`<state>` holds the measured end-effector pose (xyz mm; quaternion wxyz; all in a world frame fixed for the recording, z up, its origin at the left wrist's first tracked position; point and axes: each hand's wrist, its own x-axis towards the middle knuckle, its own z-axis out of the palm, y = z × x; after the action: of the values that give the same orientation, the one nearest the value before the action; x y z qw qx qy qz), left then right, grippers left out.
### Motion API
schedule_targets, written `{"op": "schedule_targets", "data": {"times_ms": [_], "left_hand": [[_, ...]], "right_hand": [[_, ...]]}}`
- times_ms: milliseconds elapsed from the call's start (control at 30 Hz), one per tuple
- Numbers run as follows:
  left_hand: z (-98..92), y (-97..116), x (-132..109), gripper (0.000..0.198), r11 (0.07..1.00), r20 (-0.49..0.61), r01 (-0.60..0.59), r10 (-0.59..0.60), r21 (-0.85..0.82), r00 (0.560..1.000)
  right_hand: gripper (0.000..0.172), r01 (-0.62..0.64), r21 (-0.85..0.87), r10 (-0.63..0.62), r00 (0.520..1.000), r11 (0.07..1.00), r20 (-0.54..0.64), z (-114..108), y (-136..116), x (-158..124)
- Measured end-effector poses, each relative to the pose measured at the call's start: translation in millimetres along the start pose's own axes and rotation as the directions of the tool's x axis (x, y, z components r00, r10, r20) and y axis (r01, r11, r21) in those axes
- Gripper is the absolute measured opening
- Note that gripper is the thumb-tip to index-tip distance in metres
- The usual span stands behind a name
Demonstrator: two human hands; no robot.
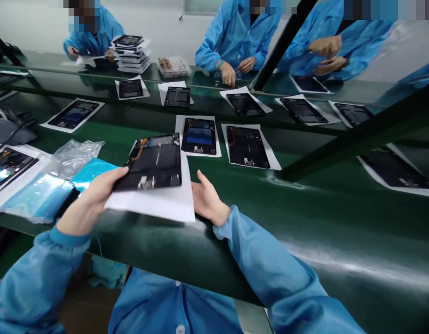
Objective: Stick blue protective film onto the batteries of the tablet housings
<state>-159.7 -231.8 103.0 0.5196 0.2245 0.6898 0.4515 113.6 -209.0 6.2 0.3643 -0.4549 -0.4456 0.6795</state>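
A black device panel with orange ribbon and small metal parts lies on a white sheet, raised above the green bench. My left hand grips the panel and sheet at their left edge, thumb on top. On the right, my right hand is open beside the sheet, thumb up; part of its fingers is hidden behind the paper. Beyond it, two similar panels rest on white sheets, one with a blue area and one darker.
Blue-wrapped packets and clear plastic lie at left, near another panel. A dark slanted post rises at right. Across the bench, people in blue coats work by a paper stack and a parts box.
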Motion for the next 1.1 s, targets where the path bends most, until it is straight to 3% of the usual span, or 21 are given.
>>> {"op": "schedule_targets", "data": {"times_ms": [100,167,267,400,500,633,700,767,867,967,1033,1100], "left_hand": [[-18.5,-51.5,-24.6,0.032,0.986,0.226,-0.024,-0.014,0.165,0.974],[-22.5,-79.8,-29.8,0.046,0.958,0.339,-0.102,0.006,0.266,0.941],[-25.0,-100.7,-25.0,0.057,0.864,0.428,-0.274,0.076,0.423,0.901],[-36.6,-80.7,1.9,0.036,0.634,0.316,-0.467,0.344,0.616,0.884],[-49.4,-48.1,30.1,0.027,0.477,0.243,-0.483,0.48,0.734,0.843],[-63.2,-17.9,57.4,0.026,0.368,0.304,-0.473,0.43,0.801,0.85],[-69.3,-11.2,64.7,0.027,0.349,0.358,-0.49,0.38,0.799,0.853],[-74.8,-6.8,69.8,0.027,0.345,0.405,-0.513,0.341,0.786,0.848],[-80.3,-0.5,71.1,0.025,0.345,0.428,-0.532,0.335,0.773,0.839],[-85.4,2.0,49.7,0.022,0.321,0.364,-0.534,0.46,0.782,0.81],[-93.4,-4.6,15.3,0.02,0.284,0.271,-0.529,0.616,0.8,0.74],[-107.2,-21.1,-32.5,0.024,0.231,0.164,-0.524,0.782,0.82,0.602]], "right_hand": [[0.077,-0.047,0.055,0.047,0.999,0.997,0.012,4.3,9.9,-34.5],[0.071,-0.087,0.06,0.088,0.996,0.994,-0.012,4.6,18.0,-53.8],[0.058,-0.138,0.04,0.141,0.988,0.99,-0.068,-2.7,28.2,-75.5],[0.057,-0.152,-0.059,0.144,0.982,0.987,-0.124,-25.8,31.2,-86.2],[0.055,-0.163,-0.171,0.131,0.975,0.972,-0.18,-46.4,26.2,-82.7],[0.046,-0.147,-0.361,0.023,0.945,0.921,-0.326,-70.6,18.0,-79.3],[0.048,-0.121,-0.496,-0.114,0.901,0.86,-0.418,-77.1,15.8,-82.5],[0.052,-0.088,-0.685,-0.308,0.847,0.724,-0.434,-75.0,15.5,-89.4],[0.047,0.023,-0.848,-0.519,0.799,0.529,-0.302,-48.3,16.9,-103.9],[0.036,0.236,-0.778,-0.56,0.81,0.582,-0.174,8.5,16.0,-117.0],[0.03,0.381,-0.655,-0.56,0.824,0.653,-0.08,57.6,14.1,-120.2],[0.034,0.492,-0.49,-0.557,0.831,0.719,0.017,108.7,14.4,-117.8]]}}
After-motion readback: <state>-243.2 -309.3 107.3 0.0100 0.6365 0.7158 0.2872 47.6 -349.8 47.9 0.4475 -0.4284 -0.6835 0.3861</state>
